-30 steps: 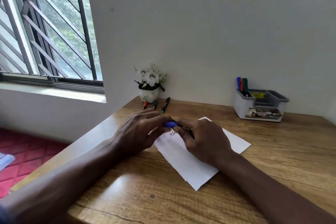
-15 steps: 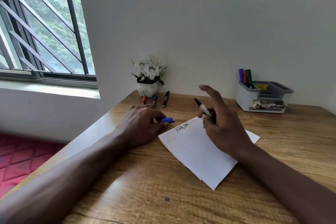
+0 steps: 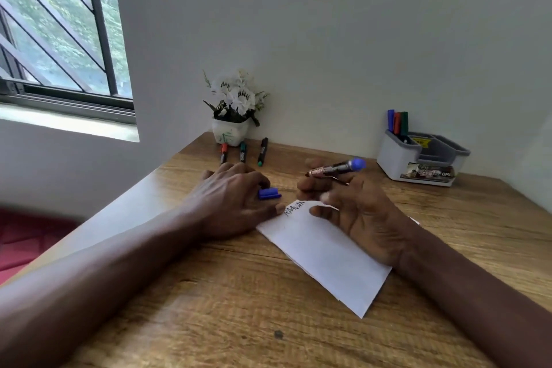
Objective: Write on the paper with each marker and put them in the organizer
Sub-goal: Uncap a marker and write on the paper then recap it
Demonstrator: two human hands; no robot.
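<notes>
Pale brown wood-grain desk beneath both hands, set into a corner of plain off-white walls. Barred window with greenery behind it, up and to the left of the left hand; red quilted surface lower down, further left.

Left hand palm down on the desk, thumb tip at the edge of the white sheet of paper, fingers pinching a small blue marker cap. Right hand over the paper's far end, blurred, fingers curled round an uncapped marker with a blue end, held roughly level above the desk.

Beyond the left hand: white pot of white flowers, with three markers lying in front of it. Beyond and to the right of the right hand: grey plastic organizer against the wall, with blue, red and green markers upright in its left compartment.

Black handwriting on the paper between the hands, not surely legible. Yellow sticker and picture label on the organizer, print too blurred to read.
</notes>
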